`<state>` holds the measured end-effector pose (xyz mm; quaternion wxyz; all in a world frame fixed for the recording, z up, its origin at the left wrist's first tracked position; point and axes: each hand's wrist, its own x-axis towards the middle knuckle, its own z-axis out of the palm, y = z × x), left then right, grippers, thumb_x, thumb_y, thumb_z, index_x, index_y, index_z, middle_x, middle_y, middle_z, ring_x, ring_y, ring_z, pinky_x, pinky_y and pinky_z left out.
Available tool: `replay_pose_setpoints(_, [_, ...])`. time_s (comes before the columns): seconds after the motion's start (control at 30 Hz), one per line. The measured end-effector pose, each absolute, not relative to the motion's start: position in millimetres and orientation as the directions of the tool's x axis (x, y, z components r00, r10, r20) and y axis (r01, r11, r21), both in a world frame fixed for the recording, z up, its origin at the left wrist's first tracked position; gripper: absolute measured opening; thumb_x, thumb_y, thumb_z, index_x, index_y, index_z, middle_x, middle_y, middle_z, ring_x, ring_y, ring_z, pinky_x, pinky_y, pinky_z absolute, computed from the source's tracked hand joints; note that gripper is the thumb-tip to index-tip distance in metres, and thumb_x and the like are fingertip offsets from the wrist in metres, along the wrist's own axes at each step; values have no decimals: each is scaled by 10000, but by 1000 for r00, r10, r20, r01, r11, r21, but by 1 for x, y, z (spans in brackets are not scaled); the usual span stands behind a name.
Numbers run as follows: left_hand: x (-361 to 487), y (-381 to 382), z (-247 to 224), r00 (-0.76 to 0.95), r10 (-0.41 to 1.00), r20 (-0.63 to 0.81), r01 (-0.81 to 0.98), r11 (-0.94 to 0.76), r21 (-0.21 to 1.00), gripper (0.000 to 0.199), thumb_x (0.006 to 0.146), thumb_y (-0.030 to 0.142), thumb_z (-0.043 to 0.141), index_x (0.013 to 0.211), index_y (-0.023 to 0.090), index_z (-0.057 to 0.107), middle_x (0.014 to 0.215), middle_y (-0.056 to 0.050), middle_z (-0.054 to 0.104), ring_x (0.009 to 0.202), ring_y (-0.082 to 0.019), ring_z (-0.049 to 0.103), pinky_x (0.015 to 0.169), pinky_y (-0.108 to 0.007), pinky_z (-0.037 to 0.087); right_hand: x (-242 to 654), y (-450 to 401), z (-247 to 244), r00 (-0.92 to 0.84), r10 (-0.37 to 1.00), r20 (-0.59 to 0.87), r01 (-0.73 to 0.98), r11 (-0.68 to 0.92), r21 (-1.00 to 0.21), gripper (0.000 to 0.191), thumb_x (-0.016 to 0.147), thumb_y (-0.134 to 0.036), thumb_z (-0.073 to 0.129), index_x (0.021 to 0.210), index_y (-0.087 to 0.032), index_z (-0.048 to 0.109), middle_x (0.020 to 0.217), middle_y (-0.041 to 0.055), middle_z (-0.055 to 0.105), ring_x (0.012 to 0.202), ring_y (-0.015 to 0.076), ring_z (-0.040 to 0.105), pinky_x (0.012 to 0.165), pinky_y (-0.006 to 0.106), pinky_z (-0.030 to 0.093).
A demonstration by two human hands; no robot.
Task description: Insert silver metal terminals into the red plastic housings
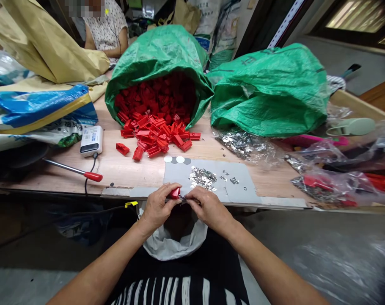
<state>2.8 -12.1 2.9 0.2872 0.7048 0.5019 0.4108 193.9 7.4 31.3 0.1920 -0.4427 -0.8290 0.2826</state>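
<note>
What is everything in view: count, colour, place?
Table: 1, pale wood, middle
Grey sheet: 1, grey, table's near edge
Metal pieces: many, silver, on grey sheet
Discs: four, white and grey, sheet's corner
Green bags: 2, green, table's far side
Loose red parts: many, red, spilling from one bag
Clear bags: several, clear, table's right
Red-handled tool: 1, red and silver, left
Device: 1, white, table's left
Printed sacking: some, blue and yellow, left
Tan sheeting: some, tan, back left
Co-worker: 1, pale dotted top, back left
White bag: 1, white, lap
Held red part: 1, red, near edge
Left grip: 1, bare, holding it
Right grip: 1, bare, beside it
</note>
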Motion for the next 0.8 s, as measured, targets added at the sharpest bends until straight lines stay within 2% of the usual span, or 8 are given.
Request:
replay_pose_setpoints(0.3, [5, -12, 0, 122, 945, 302, 488, -322, 811, 334, 792, 223, 634, 1124, 234, 605, 1039, -44, 704, 936, -193, 661, 847, -324, 518, 168, -6, 31, -431, 902, 25, 757, 376, -535, 170, 856, -97, 483, 925, -198, 600, 914, 68, 606, 827, 187, 590, 699, 282, 449])
replay_pose_setpoints(0.57, [0, -11, -1, 165, 951, 262, 424, -308, 851, 346, 793, 221, 629, 1138, 224, 597, 1094, -50, 686, 987, -188, 638, 893, -318, 484, 184, 7, 31, -444, 895, 48, 613, 342, -712, 76, 832, -155, 557, 851, -192, 620, 814, 18, 611, 775, 148, 559, 699, 264, 414])
replay_pose_setpoints(0.7, [-3, -11, -1, 192, 951, 240, 373, -297, 879, 343, 784, 200, 623, 1126, 228, 608, 1113, -47, 678, 1016, -190, 621, 917, -318, 459, 188, 5, 34, -433, 899, 57, 615, 341, -711, 76, 828, -164, 553, 845, -193, 622, 813, 20, 608, 777, 151, 551, 702, 270, 405])
replay_pose_setpoints(0.8, [-5, -10, 1, 194, 956, 220, 338, -275, 900, 336, 774, 209, 627, 1109, 233, 621, 1088, -42, 682, 997, -193, 620, 911, -317, 452, 188, 0, 35, -417, 907, 54, 622, 329, -710, 122, 846, -171, 526, 908, -199, 626, 848, 29, 604, 806, 157, 550, 736, 283, 409])
